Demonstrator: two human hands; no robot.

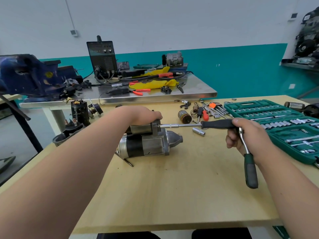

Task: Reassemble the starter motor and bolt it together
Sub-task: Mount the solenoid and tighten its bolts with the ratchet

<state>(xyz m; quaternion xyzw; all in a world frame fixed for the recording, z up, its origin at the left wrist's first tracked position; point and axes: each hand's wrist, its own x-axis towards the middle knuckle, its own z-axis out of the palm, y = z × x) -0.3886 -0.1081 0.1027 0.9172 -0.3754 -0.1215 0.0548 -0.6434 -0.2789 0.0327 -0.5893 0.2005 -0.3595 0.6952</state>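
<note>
The starter motor (148,144) lies on its side on the wooden table (172,195), nose cone pointing right. My left hand (145,114) presses down on the solenoid on top of it. A long socket driver with a black handle (217,124) runs level from the solenoid flange out to the right, its steel shaft (176,125) seated on a bolt there. My right hand (246,133) grips the end of that black handle together with a ratchet (250,168), whose green and black grip hangs down toward me.
An open green socket set case (276,125) fills the right side of the table. A loose socket (198,131), an armature (184,116), screwdrivers and hex keys lie behind the motor. Spare starter parts (80,112) stand at the left. A blue vise (29,76) and welder (102,57) sit on the metal bench behind.
</note>
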